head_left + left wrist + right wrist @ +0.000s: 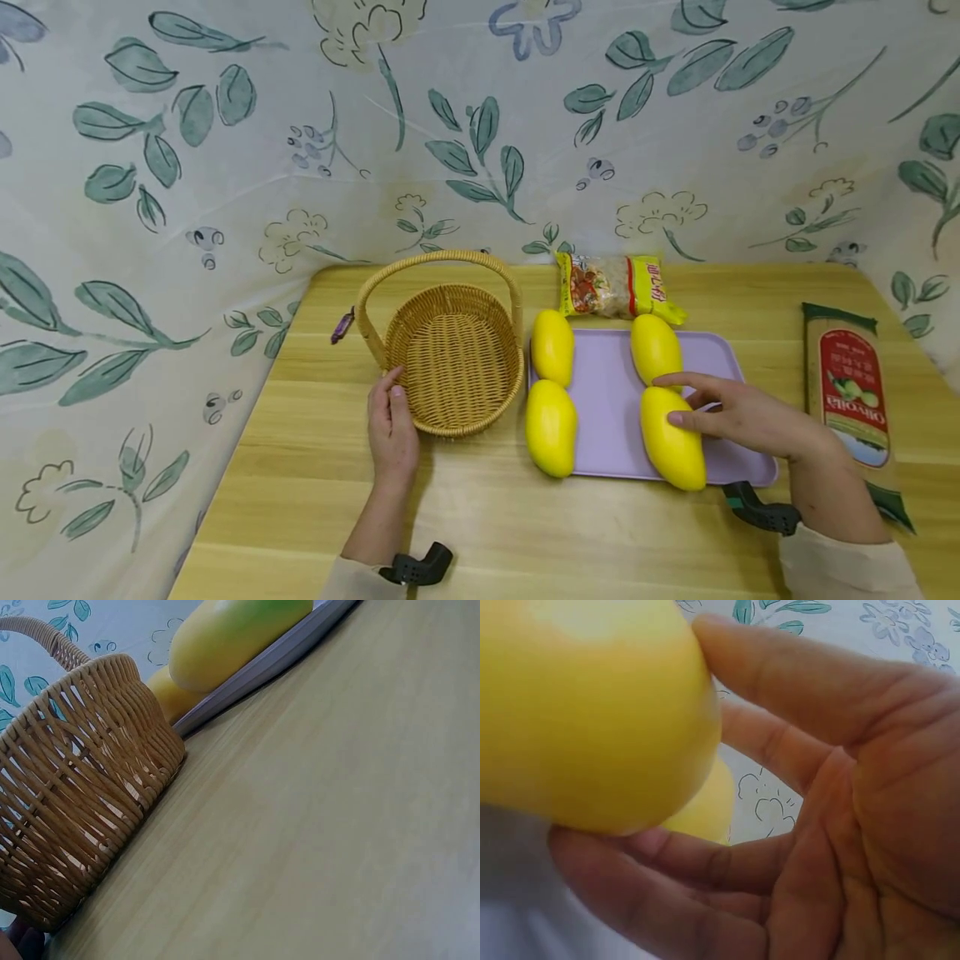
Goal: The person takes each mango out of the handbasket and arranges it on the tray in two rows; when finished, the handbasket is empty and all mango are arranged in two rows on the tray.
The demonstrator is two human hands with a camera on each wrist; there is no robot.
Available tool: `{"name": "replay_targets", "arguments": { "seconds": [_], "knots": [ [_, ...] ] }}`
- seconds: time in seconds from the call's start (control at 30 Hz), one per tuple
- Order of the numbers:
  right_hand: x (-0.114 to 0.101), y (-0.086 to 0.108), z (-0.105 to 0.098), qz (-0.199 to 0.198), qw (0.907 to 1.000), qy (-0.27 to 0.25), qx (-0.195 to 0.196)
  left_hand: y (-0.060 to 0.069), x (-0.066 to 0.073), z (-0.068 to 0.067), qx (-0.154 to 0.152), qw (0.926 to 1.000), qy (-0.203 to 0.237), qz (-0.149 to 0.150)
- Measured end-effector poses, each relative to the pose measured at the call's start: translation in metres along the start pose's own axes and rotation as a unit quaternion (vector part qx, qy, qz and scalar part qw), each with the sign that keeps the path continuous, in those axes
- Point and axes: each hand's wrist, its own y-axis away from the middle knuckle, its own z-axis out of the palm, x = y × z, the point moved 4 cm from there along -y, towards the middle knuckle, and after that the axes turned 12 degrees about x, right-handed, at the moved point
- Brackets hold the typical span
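Observation:
My right hand grips a yellow mango at the front right of a lilac tray. In the right wrist view, thumb and fingers curve round the end of this mango. Three other mangoes lie on the tray: one at the back right, one at the back left and one at the front left. Against the left outer side of a wicker basket rests my left hand, its fingers loosely extended. Nothing lies inside the basket. In the left wrist view that hand is mostly cut off.
Behind the tray lies a yellow-ended food packet. At the right is a long Olivoilà packet, partly behind my right forearm. A small purple-wrapped sweet sits left of the basket. Floral cloth hangs behind the wooden table.

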Motion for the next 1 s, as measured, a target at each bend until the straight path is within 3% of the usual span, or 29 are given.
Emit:
{"name": "replay_targets", "arguments": {
  "seconds": [0.13, 0.37, 0.77, 0.9, 1.0],
  "knots": [
    [0.002, -0.001, 0.002, 0.001, 0.9993, -0.033, -0.016, -0.001, 0.0, 0.0, 0.0, 1.0, 0.001, 0.0],
    [0.004, -0.003, 0.004, -0.005, 0.9998, -0.013, -0.013, 0.0, 0.0, 0.0, 0.001, 1.0, 0.001, -0.003],
    [0.007, -0.003, 0.006, 0.005, 0.9989, -0.042, -0.022, 0.0, -0.002, -0.001, -0.001, 1.0, 0.0, -0.003],
    [0.004, 0.002, 0.004, 0.008, 0.9994, -0.031, -0.013, -0.001, -0.003, 0.0, 0.004, 1.0, -0.005, -0.001],
    [0.003, 0.008, -0.001, 0.01, 0.9999, 0.004, 0.006, -0.001, -0.003, 0.001, 0.005, 1.0, -0.004, -0.003]
  ]
}}
